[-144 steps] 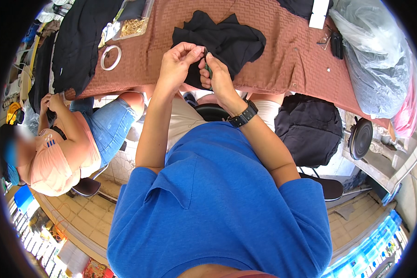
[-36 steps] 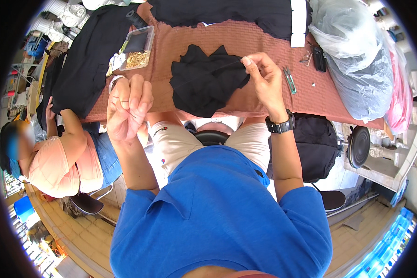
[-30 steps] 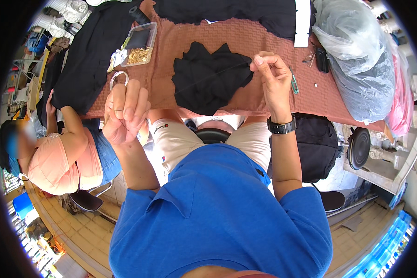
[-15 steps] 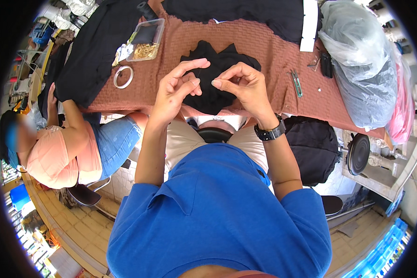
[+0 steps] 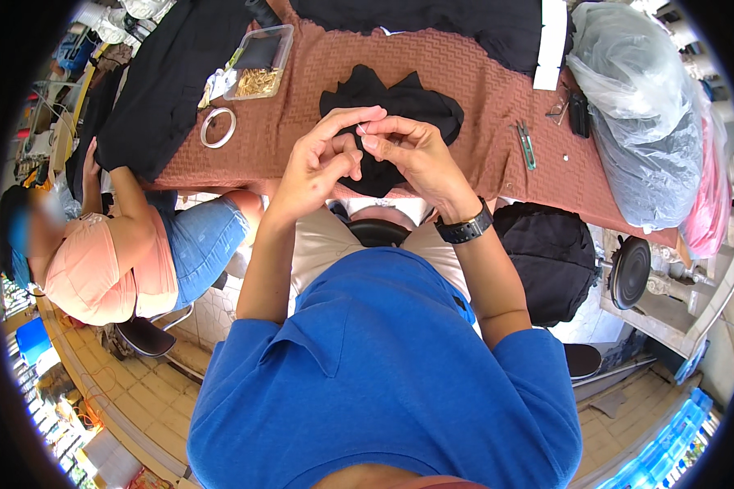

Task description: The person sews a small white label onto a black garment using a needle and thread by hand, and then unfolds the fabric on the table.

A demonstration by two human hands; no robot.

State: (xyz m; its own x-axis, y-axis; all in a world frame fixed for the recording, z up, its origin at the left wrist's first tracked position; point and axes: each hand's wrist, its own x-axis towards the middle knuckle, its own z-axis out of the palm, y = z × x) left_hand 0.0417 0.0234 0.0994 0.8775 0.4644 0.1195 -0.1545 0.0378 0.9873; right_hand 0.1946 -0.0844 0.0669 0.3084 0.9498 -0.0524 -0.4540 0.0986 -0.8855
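My left hand (image 5: 320, 167) and my right hand (image 5: 409, 155) meet fingertip to fingertip just above a crumpled piece of black fabric (image 5: 420, 102). The fabric lies on a table covered with a brown textured cloth (image 5: 465, 65). Between the fingertips both hands pinch a tiny pale item (image 5: 365, 129), too small to identify. There is a black watch (image 5: 463, 231) on my right wrist. Neither hand touches the fabric.
A clear plastic box of small golden pieces (image 5: 258, 65) and a white ring (image 5: 218, 128) lie at the table's left. Small cutters (image 5: 527, 145) and a grey plastic bag (image 5: 644, 122) are on the right. A black backpack (image 5: 550, 261) stands below. Another person in an orange top (image 5: 98, 261) sits on the left.
A second ago my hands were wide apart, the left out by the ring and the right raised near the cutters. They have come together over the black fabric.
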